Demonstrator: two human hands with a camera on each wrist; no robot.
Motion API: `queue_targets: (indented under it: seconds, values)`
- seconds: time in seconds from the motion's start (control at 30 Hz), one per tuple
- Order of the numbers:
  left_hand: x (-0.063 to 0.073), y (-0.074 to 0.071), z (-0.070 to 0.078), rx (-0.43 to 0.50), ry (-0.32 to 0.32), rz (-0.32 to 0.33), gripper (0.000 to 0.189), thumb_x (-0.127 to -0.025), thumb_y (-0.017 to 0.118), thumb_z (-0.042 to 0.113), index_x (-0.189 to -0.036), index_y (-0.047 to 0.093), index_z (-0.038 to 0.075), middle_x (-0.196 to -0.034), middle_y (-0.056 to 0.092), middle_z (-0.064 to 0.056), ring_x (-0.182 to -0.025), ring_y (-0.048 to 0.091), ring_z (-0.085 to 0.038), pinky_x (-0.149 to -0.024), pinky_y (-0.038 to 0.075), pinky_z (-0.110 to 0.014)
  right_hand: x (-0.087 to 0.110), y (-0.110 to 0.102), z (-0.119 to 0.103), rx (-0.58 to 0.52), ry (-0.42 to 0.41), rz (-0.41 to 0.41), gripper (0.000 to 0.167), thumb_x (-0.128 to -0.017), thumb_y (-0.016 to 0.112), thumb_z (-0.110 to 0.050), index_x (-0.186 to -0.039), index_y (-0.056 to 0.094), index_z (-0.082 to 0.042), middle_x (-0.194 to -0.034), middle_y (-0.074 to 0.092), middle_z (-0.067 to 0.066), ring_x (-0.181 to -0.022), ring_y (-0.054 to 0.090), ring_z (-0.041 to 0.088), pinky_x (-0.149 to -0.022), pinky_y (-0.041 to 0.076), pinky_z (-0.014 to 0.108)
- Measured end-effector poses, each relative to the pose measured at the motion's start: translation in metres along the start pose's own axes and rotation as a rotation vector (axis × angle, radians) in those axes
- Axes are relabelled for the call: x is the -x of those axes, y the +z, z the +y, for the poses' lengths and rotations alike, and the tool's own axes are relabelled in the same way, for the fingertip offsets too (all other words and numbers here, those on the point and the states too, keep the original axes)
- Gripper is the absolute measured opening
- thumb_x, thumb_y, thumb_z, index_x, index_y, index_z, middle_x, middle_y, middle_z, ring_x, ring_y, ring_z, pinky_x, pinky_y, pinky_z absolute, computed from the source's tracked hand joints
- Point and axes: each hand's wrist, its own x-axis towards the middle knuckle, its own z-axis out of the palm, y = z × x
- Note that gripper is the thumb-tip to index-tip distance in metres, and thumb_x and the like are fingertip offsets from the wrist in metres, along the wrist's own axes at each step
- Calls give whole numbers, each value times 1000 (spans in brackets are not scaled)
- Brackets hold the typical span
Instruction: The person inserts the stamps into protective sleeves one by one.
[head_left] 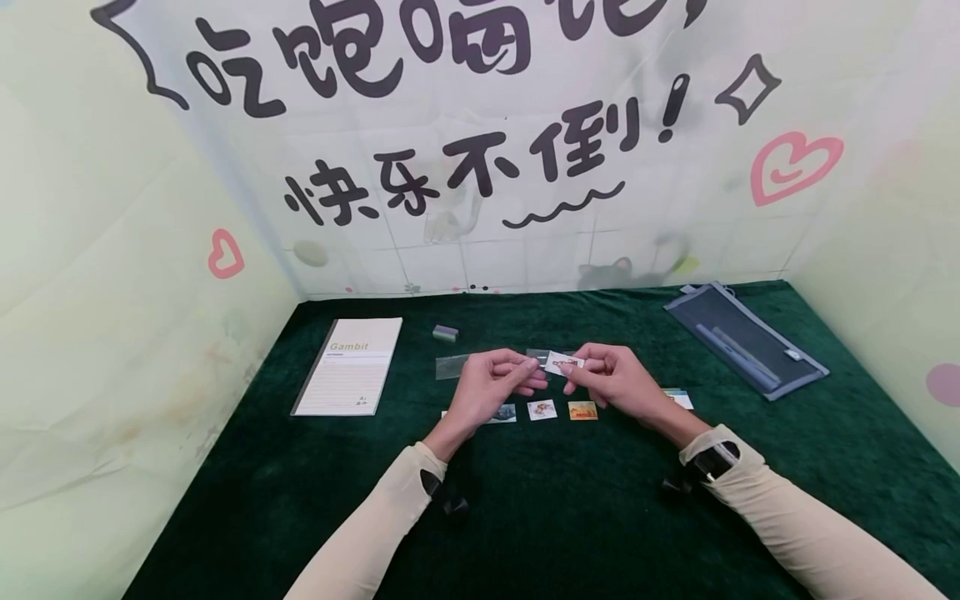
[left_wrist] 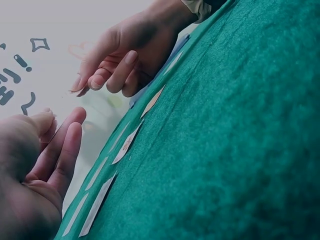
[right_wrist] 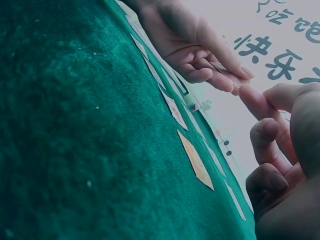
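Green cloth (head_left: 562, 517), white printed card (head_left: 558, 362)

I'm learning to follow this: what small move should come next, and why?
Probably lower the held card to the cloth, right of the orange card: the right hand holds it up, other cards lie in a row below, and bare cloth shows there.

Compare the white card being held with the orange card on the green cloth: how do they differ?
Face: the white card is pale with dark print; the orange card is mostly orange.
Place: the white card is pinched in the right grip; the orange card lies on the green cloth.
Visibility: in the head view, fingers partly cover the white card; the orange card shows whole.
Both are small and printed.
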Motion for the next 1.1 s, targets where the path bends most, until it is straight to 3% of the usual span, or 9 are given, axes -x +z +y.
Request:
queue_targets:
  seconds: [0.17,0.33,0.6,0.8,1.1]
  values:
    - [1,0,-1,7,11,-6,38,-105,72,39,-126,74,7,-111,85,-5,-104,83,-21,-89,67,-34,-1,1,2,15,2,6,31,-107,69,-40,-116,68,-10,-95,83,8,-54,53,24,-55,46,29]
    - [1,0,-1,10,10,0,30,-104,74,35,-123,76,12,-110,85,-5,-103,83,-21,-89,67,-34,-1,1,3,30,3,-1,31,-108,69,-40,-116,68,-10,-95,83,9,-55,54,25,-55,47,29]
    - [0,-1,1,8,27,15,36,-103,76,34,-125,75,6,-110,85,-4,-104,83,-21,-90,67,-34,1,-2,-2,29,-19,71,32,-109,67,-42,-116,68,-11,-92,81,7,-55,54,25,-60,49,31]
    - [0,-2,0,-3,35,28,28,-103,76,35,-121,77,13,-109,85,-3,-104,83,-21,-89,67,-35,0,-3,1,-5,-4,39,31,-108,68,-39,-117,69,-9,-92,82,7,-54,54,24,-61,49,31]
    - [0,-2,-1,-25,29,39,27,-103,76,36,-120,77,15,-109,85,-1,-103,83,-20,-89,67,-34,-1,-2,1,-2,-4,-7,30,-108,68,-37,-115,69,-8,-92,82,9,-55,55,24,-59,49,30]
